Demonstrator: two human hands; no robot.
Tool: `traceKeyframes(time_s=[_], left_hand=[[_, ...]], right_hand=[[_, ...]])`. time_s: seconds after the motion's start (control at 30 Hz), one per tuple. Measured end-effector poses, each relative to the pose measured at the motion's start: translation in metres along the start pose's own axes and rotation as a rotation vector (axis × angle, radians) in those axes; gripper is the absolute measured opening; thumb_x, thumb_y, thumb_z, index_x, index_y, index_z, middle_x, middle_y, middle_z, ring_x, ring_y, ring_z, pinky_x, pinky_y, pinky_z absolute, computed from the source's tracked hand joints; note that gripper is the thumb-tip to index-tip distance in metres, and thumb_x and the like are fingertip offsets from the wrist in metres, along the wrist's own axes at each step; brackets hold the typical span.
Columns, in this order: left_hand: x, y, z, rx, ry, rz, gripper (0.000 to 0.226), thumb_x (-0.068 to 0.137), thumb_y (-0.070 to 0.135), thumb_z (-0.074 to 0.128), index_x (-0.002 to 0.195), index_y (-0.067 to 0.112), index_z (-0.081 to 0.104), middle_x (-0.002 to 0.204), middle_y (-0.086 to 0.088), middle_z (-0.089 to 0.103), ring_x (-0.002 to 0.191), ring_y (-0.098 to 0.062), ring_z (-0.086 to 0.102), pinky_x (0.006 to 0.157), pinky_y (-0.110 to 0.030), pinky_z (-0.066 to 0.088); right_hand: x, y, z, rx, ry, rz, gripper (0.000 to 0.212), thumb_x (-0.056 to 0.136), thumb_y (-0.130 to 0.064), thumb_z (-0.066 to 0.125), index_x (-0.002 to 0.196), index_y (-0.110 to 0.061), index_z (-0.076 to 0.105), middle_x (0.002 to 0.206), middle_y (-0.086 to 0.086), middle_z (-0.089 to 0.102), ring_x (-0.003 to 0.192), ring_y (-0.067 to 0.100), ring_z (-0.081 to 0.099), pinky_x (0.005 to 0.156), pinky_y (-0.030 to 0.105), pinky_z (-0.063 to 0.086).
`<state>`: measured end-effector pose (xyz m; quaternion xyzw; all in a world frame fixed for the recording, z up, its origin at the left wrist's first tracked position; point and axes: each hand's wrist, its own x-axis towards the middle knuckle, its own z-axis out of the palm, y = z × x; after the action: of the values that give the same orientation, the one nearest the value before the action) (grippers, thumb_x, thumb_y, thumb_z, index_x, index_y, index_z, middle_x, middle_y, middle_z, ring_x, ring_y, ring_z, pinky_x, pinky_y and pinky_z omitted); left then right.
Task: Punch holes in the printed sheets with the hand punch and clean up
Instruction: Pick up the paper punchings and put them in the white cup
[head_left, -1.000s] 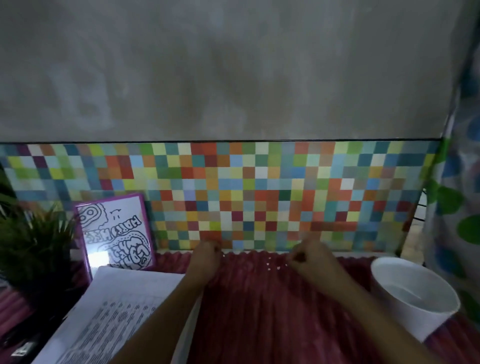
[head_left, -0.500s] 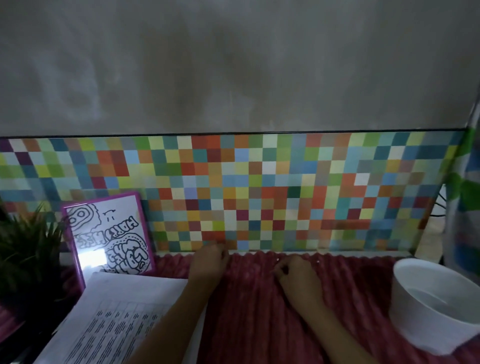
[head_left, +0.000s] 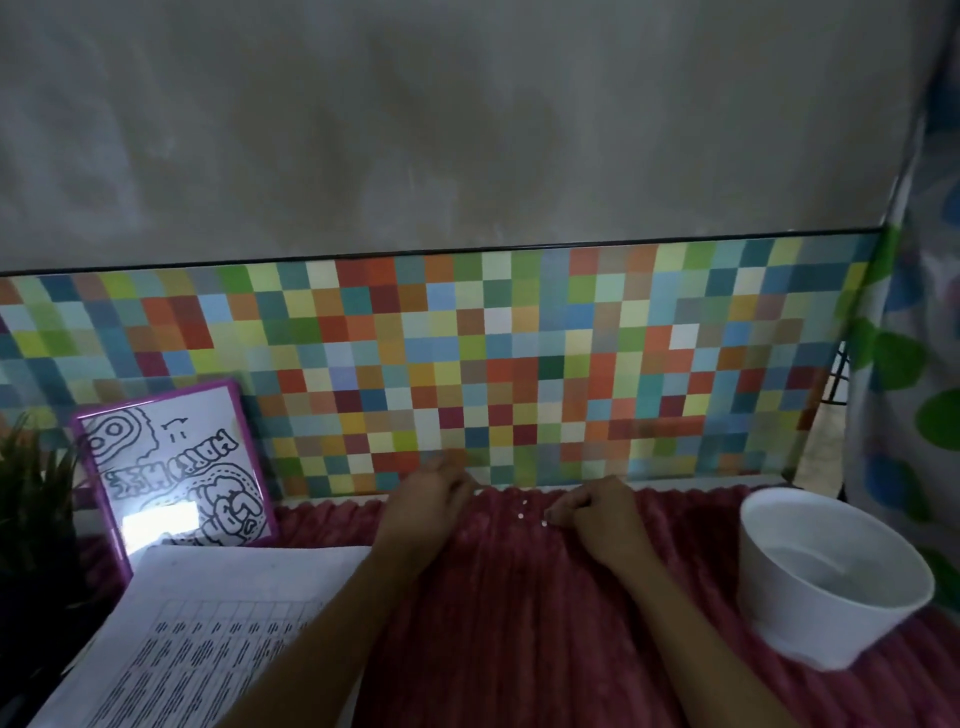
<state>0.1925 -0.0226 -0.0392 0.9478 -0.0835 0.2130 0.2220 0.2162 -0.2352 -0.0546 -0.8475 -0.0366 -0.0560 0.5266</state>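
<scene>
White dots (head_left: 521, 515) between left hand (head_left: 427, 512), right hand (head_left: 597, 519)

Bare red ribbed cloth (head_left: 519, 597) gives open room in the middle, with a narrow gap between the left hand (head_left: 426, 499) and right hand (head_left: 597, 512). The checkered panel (head_left: 519, 364) closes off the rear. A white bowl (head_left: 810, 623) blocks the right, near the spotted curtain (head_left: 924, 364). Printed sheets (head_left: 208, 623), a purple-framed picture (head_left: 176, 467) and a plant (head_left: 36, 493) crowd the left.
</scene>
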Motion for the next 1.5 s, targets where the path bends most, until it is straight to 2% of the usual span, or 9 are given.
traceKeyframes(time_s=[0.13, 0.4, 0.67, 0.83, 1.0, 1.13, 1.27, 1.37, 1.5], left_hand=[[0.000, 0.036, 0.021, 0.066, -0.121, 0.137, 0.028, 0.099, 0.034, 0.048, 0.099, 0.016, 0.070, 0.100, 0.000, 0.058, 0.092, -0.017, 0.057, 0.074, -0.030, 0.043], [0.002, 0.043, 0.036, 0.202, -0.132, 0.055, 0.029, 0.096, 0.037, 0.048, 0.096, 0.019, 0.070, 0.102, 0.001, 0.061, 0.093, -0.015, 0.057, 0.073, -0.027, 0.039], [0.014, 0.055, 0.037, 0.175, -0.165, -0.126, 0.022, 0.098, 0.028, 0.046, 0.092, 0.012, 0.062, 0.101, -0.008, 0.060, 0.088, -0.023, 0.060, 0.073, -0.031, 0.043], [0.016, 0.048, 0.034, 0.057, -0.166, -0.105, 0.023, 0.102, 0.021, 0.042, 0.084, 0.013, 0.052, 0.091, -0.003, 0.053, 0.083, -0.016, 0.052, 0.070, -0.024, 0.034], [0.030, 0.103, 0.012, -0.041, 0.087, 0.049, 0.022, 0.101, 0.024, 0.044, 0.086, 0.012, 0.055, 0.087, -0.003, 0.054, 0.075, -0.018, 0.053, 0.067, -0.033, 0.043], [0.036, 0.195, 0.012, -0.272, -0.109, 0.343, 0.022, 0.097, 0.021, 0.054, 0.075, 0.021, 0.052, 0.077, 0.002, 0.054, 0.071, -0.014, 0.052, 0.065, -0.030, 0.040], [0.033, 0.244, 0.030, -0.285, -0.313, 0.499, 0.019, 0.094, 0.015, 0.058, 0.084, 0.002, 0.068, 0.088, -0.008, 0.066, 0.080, -0.019, 0.060, 0.071, -0.030, 0.044], [0.031, 0.253, 0.038, -0.205, -0.393, 0.523, 0.023, 0.097, 0.011, 0.050, 0.099, 0.001, 0.071, 0.102, -0.011, 0.069, 0.093, -0.023, 0.062, 0.080, -0.034, 0.048], [0.026, 0.255, 0.038, -0.120, -0.307, 0.517, 0.021, 0.094, 0.018, 0.055, 0.098, 0.013, 0.075, 0.105, 0.000, 0.071, 0.094, -0.016, 0.061, 0.082, -0.031, 0.045]], right_hand=[[-0.007, 0.003, 0.012, -0.256, 0.048, -0.129, 0.008, 0.076, -0.013, 0.077, 0.072, -0.018, 0.080, 0.067, -0.010, 0.069, 0.060, 0.005, 0.059, 0.060, 0.022, 0.048], [-0.009, 0.005, 0.024, -0.520, 0.112, -0.153, 0.017, 0.089, -0.018, 0.056, 0.085, -0.015, 0.071, 0.091, 0.000, 0.068, 0.082, 0.018, 0.064, 0.066, 0.031, 0.050], [-0.015, -0.019, 0.001, -0.328, 0.113, -0.144, 0.013, 0.093, -0.013, 0.052, 0.081, -0.013, 0.056, 0.093, 0.008, 0.062, 0.086, 0.024, 0.060, 0.071, 0.034, 0.049], [-0.021, -0.084, -0.085, -0.094, 0.246, -0.189, 0.023, 0.092, -0.012, 0.058, 0.070, -0.015, 0.059, 0.077, -0.001, 0.062, 0.072, 0.014, 0.059, 0.065, 0.027, 0.045], [-0.034, -0.075, -0.191, -0.335, 0.169, -0.080, 0.033, 0.084, -0.012, 0.070, 0.056, 0.000, 0.056, 0.060, 0.016, 0.056, 0.059, 0.018, 0.054, 0.058, 0.029, 0.040], [-0.055, -0.037, -0.222, -0.442, 0.098, 0.047, 0.028, 0.079, -0.008, 0.073, 0.054, -0.003, 0.062, 0.056, 0.007, 0.054, 0.051, 0.012, 0.050, 0.054, 0.026, 0.039], [-0.067, -0.018, -0.229, -0.483, 0.120, 0.040, 0.013, 0.082, -0.009, 0.072, 0.071, -0.004, 0.075, 0.063, 0.006, 0.060, 0.058, 0.013, 0.053, 0.056, 0.025, 0.039], [-0.073, -0.013, -0.230, -0.474, 0.068, 0.020, 0.039, 0.084, -0.004, 0.066, 0.051, -0.024, 0.069, 0.055, -0.006, 0.053, 0.057, 0.011, 0.051, 0.053, 0.023, 0.039], [-0.079, -0.009, -0.226, -0.482, 0.052, 0.032, 0.018, 0.084, -0.001, 0.065, 0.084, -0.011, 0.079, 0.071, -0.003, 0.064, 0.074, 0.014, 0.063, 0.062, 0.023, 0.043]])
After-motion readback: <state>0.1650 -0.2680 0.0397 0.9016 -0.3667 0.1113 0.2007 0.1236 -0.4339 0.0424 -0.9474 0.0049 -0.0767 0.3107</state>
